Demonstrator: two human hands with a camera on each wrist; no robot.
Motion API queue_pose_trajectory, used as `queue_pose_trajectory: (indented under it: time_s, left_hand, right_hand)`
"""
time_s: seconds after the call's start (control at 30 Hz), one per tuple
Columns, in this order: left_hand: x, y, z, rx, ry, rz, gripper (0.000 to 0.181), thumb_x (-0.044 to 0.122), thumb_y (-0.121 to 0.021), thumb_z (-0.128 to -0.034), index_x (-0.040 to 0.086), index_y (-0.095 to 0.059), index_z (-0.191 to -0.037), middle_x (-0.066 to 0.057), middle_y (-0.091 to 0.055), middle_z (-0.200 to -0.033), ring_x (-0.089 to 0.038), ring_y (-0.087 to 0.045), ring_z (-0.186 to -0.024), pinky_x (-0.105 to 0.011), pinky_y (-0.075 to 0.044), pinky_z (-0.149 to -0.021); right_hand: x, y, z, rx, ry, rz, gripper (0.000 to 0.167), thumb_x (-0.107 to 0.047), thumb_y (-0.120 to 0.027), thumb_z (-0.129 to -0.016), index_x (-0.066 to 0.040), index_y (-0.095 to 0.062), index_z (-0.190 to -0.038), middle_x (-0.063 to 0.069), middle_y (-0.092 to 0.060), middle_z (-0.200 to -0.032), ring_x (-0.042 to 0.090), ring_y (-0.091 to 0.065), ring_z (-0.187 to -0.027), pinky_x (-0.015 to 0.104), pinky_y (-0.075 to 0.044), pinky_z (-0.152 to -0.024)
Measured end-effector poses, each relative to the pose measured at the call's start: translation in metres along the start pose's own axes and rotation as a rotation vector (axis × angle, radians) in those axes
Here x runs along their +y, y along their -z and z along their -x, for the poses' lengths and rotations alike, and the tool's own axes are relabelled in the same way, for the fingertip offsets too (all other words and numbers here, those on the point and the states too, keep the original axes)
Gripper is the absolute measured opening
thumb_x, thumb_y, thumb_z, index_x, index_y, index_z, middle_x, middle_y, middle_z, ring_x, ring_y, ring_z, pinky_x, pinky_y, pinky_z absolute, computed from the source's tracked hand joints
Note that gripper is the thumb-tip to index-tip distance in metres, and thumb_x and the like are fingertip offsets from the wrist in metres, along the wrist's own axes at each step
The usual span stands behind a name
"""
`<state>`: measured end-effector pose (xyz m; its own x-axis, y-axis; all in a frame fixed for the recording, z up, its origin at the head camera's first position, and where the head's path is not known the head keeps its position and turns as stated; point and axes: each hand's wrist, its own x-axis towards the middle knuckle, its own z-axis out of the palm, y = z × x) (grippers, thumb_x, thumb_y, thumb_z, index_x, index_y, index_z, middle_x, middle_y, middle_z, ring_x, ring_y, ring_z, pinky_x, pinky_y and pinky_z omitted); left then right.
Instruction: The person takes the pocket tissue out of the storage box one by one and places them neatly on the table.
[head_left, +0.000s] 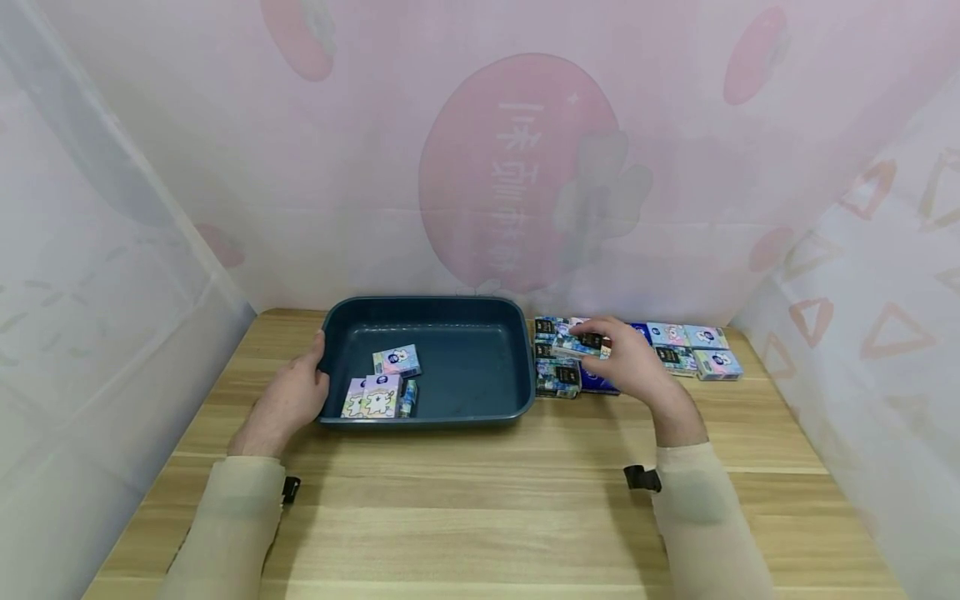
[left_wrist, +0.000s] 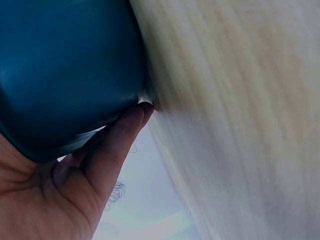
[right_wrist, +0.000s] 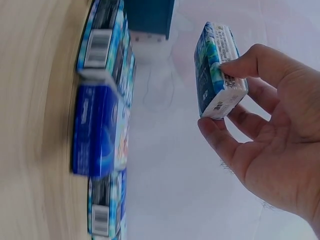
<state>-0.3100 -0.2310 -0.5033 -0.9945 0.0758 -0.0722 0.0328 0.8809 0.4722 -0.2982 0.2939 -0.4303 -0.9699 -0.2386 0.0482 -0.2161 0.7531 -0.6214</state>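
Note:
My left hand (head_left: 291, 392) grips the left rim of the dark teal tray (head_left: 450, 420); in the left wrist view the fingers (left_wrist: 112, 150) curl around the tray's wall (left_wrist: 70, 75). Several small tissue packs lie at the tray's left side, among them a white-and-pink pack (head_left: 382, 395) and a light blue one (head_left: 397, 360). Right of the tray, my right hand (head_left: 637, 362) holds a dark floral pack (head_left: 576, 342) above the others. In the right wrist view, thumb and fingers of the hand (right_wrist: 275, 125) pinch this pack (right_wrist: 215, 70), raised off the table.
Beside the tray's right wall, more packs stand in rows, including a blue one (head_left: 597, 379), a floral one (head_left: 558, 377) and a light blue one (head_left: 718, 365) at the right end. A printed pink curtain (head_left: 360, 208) hangs behind the wooden table (head_left: 465, 517).

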Motion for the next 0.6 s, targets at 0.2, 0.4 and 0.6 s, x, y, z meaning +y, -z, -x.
queue_pose_trajectory:
  time_s: [0.2,0.4,0.6]
  left_hand:
    - [0.001,0.0,0.0,-0.003,0.005,-0.001,0.077,0.01,-0.047,-0.1182,-0.003,-0.012,-0.186,-0.045,-0.048,-0.172,-0.03,-0.062,-0.082,-0.046,-0.054,-0.079]
    - [0.0,0.0,0.0,-0.001,-0.006,0.004,0.077,0.01,-0.047,-0.118,-0.004,-0.012,-0.186,-0.045,-0.051,-0.17,-0.027,-0.057,-0.075,-0.042,-0.05,-0.072]
    - [0.001,0.0,0.001,-0.001,-0.003,0.011,0.077,0.01,-0.046,-0.1183,-0.003,-0.011,-0.186,-0.043,-0.062,-0.157,-0.025,-0.054,-0.071,-0.039,-0.046,-0.068]
  right_hand:
    - [0.018,0.012,0.007,-0.012,-0.032,0.038,0.048,-0.006,-0.071,-0.107,-0.008,-0.074,-0.156,0.025,-0.063,-0.168,0.05,-0.062,-0.149,0.062,-0.056,-0.107]
    - [0.03,0.022,0.015,-0.021,-0.051,0.036,0.049,-0.006,-0.073,-0.106,-0.004,-0.073,-0.156,0.029,-0.064,-0.166,0.049,-0.063,-0.144,0.05,-0.05,-0.093]
    - [0.042,0.03,0.02,-0.039,-0.057,0.019,0.049,-0.006,-0.075,-0.106,-0.002,-0.072,-0.155,0.03,-0.065,-0.164,0.055,-0.061,-0.152,0.067,-0.057,-0.115]
